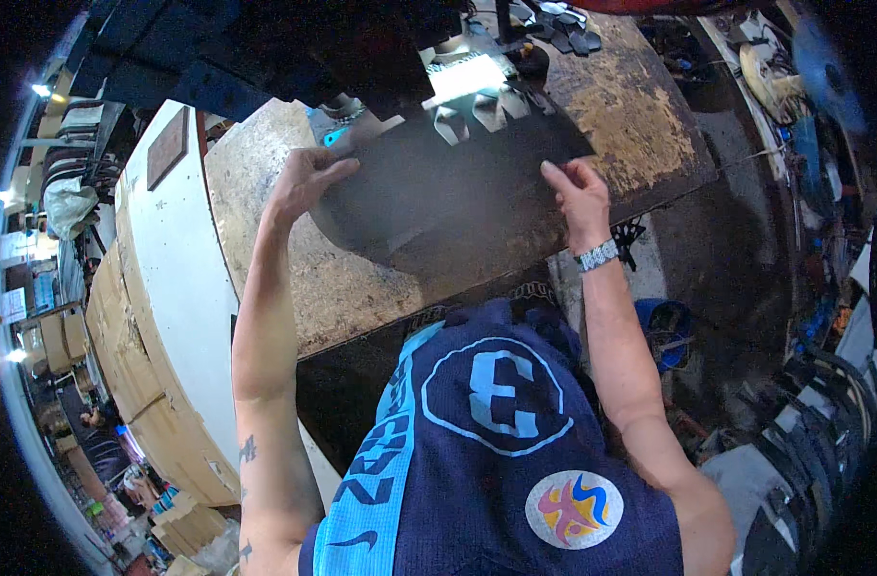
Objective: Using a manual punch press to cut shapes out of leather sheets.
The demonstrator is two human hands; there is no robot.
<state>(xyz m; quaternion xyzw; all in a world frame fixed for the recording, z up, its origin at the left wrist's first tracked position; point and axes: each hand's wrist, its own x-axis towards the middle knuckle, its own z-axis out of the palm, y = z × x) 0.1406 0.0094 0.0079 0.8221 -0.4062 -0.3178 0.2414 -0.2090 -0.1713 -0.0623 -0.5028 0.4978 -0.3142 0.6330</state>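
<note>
A worn, mottled workbench [357, 300] spans the middle, with a dark machine [266, 58] looming over its far side. On the bench, below a bright light [467, 77], lies a broad, dark, flexible-looking sheet [448, 197] with a curved near edge. The left hand [309, 182] grasps the sheet's left edge, thumb on top; the right hand [582, 197] pinches its right side between thumb and curled fingers. Small dark flat pieces [578, 40] lie scattered at the far end. A silvery wristband [597, 254] circles the right wrist.
</note>
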